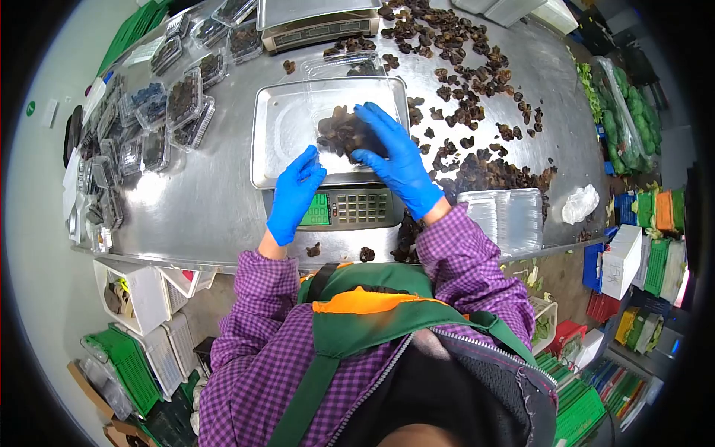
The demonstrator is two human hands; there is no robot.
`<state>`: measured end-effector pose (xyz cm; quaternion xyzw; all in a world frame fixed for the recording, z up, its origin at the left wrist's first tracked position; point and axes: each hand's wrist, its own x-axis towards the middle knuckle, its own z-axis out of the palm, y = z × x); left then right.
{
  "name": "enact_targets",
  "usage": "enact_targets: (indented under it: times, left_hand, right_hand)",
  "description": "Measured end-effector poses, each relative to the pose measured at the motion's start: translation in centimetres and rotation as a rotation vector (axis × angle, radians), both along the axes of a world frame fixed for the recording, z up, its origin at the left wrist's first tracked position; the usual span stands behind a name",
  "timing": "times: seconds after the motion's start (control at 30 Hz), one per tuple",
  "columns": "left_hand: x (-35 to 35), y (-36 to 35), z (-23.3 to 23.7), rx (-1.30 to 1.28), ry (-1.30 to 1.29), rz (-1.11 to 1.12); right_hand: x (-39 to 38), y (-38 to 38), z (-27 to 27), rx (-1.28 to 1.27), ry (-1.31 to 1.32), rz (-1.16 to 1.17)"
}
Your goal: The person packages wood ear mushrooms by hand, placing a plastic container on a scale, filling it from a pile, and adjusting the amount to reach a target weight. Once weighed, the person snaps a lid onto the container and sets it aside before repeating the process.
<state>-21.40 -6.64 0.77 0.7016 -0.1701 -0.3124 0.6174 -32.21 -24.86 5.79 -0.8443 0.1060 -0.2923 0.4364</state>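
A clear plastic clamshell box lies with its lid folded back on the steel pan of a digital scale. Dark wood ear mushrooms fill part of it. My left hand, in a blue glove, has its fingers drawn together at the box's near left edge, apparently pinching it. Over the mushrooms' right side is my right hand, also gloved in blue. Its fingers are stretched out with the thumb apart, and it partly hides the mushrooms. The scale's green display is partly covered by my left hand.
Loose wood ears spread over the steel table on the right. Filled clamshell boxes crowd the left side. A second scale stands at the back. Stacked clear lids or trays and a crumpled white bag lie at right.
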Motion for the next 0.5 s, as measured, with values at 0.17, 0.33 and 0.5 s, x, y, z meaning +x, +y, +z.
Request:
enact_targets:
  times: [0.17,0.33,0.5]
  left_hand:
    - [-0.4,4.7,0.5,0.038,0.033,-0.003]
    - [-3.7,10.6,-2.7,0.403,-0.171,-0.272]
    - [-7.7,12.2,-7.3,0.526,-0.373,-0.421]
  right_hand:
    - [-3.7,-1.5,-1.0,0.177,0.158,-0.12]
    - [-11.2,-4.0,-7.0,0.436,0.651,-0.257]
    - [-13.8,-1.4,-11.8,-0.185,0.883,-0.038]
